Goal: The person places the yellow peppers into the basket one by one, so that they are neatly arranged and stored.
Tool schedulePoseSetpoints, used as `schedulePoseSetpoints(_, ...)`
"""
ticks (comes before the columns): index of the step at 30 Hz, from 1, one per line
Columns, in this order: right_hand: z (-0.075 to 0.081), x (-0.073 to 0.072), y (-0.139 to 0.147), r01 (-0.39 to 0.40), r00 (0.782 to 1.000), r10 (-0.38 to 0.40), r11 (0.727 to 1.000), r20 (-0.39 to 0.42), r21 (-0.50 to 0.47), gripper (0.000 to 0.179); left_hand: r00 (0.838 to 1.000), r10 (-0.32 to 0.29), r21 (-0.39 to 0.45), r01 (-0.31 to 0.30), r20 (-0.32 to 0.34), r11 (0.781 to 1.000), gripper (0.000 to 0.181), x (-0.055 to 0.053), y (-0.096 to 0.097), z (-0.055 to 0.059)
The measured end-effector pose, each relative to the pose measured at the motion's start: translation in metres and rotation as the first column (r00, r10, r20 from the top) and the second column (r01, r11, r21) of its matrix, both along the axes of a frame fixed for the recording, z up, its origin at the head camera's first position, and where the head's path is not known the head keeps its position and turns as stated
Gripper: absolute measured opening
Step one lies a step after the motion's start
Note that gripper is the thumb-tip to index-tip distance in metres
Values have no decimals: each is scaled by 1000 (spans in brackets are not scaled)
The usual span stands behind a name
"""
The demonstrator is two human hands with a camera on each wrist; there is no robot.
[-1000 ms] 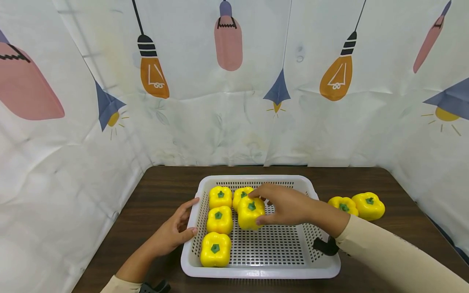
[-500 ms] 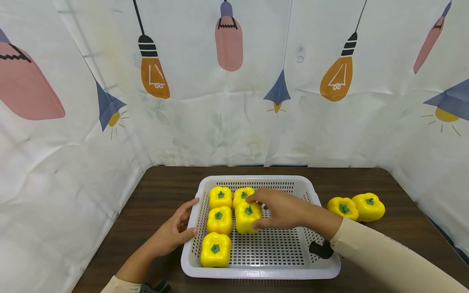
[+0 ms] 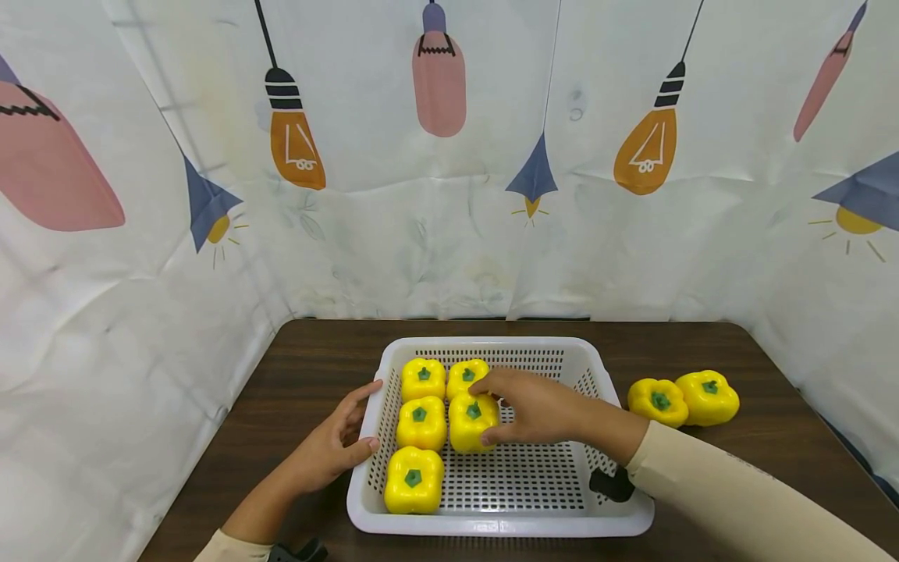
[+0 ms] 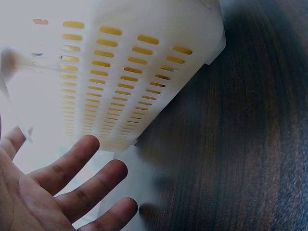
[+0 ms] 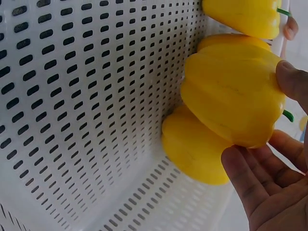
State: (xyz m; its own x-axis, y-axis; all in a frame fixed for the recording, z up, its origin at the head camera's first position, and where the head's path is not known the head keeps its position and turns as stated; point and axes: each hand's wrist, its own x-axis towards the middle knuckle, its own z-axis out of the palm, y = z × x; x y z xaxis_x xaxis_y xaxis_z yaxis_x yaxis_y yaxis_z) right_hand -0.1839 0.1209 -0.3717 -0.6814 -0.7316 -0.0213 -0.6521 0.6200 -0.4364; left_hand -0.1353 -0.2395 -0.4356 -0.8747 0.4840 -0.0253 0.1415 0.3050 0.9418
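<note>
My right hand point(image 3: 537, 406) grips a yellow bell pepper point(image 3: 470, 422) between thumb and fingers, low in the white perforated basket point(image 3: 500, 524). In the right wrist view, the held bell pepper point(image 5: 233, 91) overlaps another bell pepper point(image 5: 192, 147), its green stem turned away from the basket floor. Whether it bears on the floor is hard to tell. At the basket's left rim, my left hand point(image 3: 330, 441) has thumb and index finger against the edge. Its other fingers point(image 4: 72, 163) spread loosely beside the slotted wall in the left wrist view.
A column of bell peppers point(image 3: 421, 424) lines the basket's left side, with another bell pepper point(image 3: 467, 375) at the back of the second column. Two more bell peppers point(image 3: 708, 396) lie on the dark wooden table point(image 3: 702, 343) right of the basket. Printed white cloth point(image 3: 449, 250) surrounds the table.
My right hand has moved slightly left and down with the bell pepper, bringing it close to the middle pepper of the left column. My left hand has stayed at the rim.
</note>
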Motion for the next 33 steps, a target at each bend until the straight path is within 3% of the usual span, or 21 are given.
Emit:
schedulePoseSetpoints(17, -5, 1, -8, 25, 1000, -25, 999, -1, 39, 65, 1000, 10, -26, -11, -6, 1000, 79, 0, 0, 0)
schedulePoseSetpoints(33, -12, -1, -13, 53, 998, -54, 998, 32, 36, 69, 1000, -14, 9, 14, -7, 1000, 79, 1, 0, 2)
